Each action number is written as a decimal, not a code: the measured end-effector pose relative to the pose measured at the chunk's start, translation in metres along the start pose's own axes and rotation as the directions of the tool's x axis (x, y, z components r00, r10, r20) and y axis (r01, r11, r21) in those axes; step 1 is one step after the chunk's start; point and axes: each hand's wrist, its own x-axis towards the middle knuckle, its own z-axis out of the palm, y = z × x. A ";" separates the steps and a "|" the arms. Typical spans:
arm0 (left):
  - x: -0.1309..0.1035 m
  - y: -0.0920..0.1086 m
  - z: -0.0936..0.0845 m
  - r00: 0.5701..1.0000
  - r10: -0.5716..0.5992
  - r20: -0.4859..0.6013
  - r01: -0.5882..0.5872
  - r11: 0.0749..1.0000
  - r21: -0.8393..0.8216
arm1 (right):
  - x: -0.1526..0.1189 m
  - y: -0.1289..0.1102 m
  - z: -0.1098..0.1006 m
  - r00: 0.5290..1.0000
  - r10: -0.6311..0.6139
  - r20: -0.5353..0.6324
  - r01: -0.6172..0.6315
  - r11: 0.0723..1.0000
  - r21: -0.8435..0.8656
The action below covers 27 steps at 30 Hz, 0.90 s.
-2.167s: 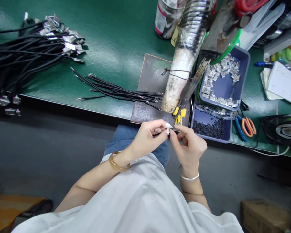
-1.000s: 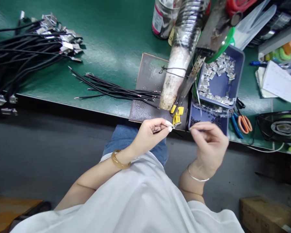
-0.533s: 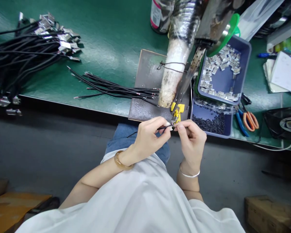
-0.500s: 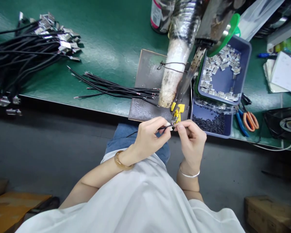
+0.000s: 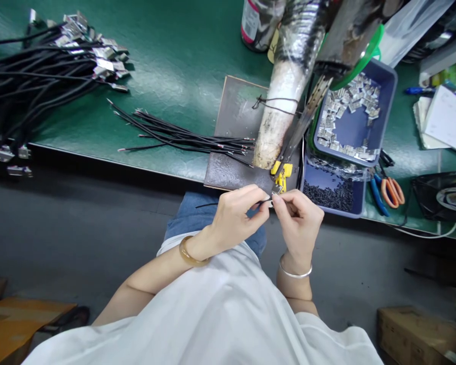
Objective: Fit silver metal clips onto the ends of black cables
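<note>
My left hand is closed in a pinch on a thin black cable, whose tail sticks out to the left of the hand. At the cable's other end, my right hand pinches with thumb and index finger; what lies between those fingertips is too small to make out. Both sets of fingertips nearly meet just in front of the bench edge. Right above them is a yellow clamp-like holder with a small metal piece at its near end. Several cut black cables lie to the left.
A wrapped white duct hangs over a dark board. On the right stand a bin of metal connector shells and a bin of small black pieces. Orange-handled pliers lie beside them. Finished-looking cables are heaped at far left.
The view has shifted slightly. My right fingertips have moved a little left, closer to the left hand, and the cable's tail now lies straighter. Both hands remain pinched.
</note>
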 end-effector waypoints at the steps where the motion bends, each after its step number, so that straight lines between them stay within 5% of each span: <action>1: 0.000 0.000 -0.001 1.000 0.016 0.010 -0.016 1.000 -0.012 | 0.000 0.001 0.000 1.000 -0.007 0.000 0.007 1.000 -0.002; 7: 0.002 -0.002 -0.012 0.995 0.015 0.103 0.005 0.981 -0.192 | 0.001 0.006 -0.005 0.991 0.114 -0.070 -0.099 0.977 0.189; 12: 0.006 -0.004 -0.014 0.961 -0.219 0.166 0.270 0.866 -0.420 | -0.002 0.004 -0.008 0.996 0.065 -0.054 -0.056 0.989 0.139; 17: 0.010 -0.004 -0.013 0.923 -0.357 0.140 0.380 0.804 -0.457 | -0.004 -0.001 -0.005 0.977 0.000 -0.214 0.042 0.981 0.189; 22: 0.017 -0.005 -0.013 0.950 -0.311 0.043 0.305 0.881 -0.361 | -0.004 -0.005 0.000 0.948 -0.064 -0.313 0.108 0.986 0.125; 27: 0.022 -0.007 -0.012 0.978 -0.207 0.000 0.201 0.950 -0.239 | 0.001 0.001 0.008 0.952 -0.230 -0.200 0.233 0.972 -0.009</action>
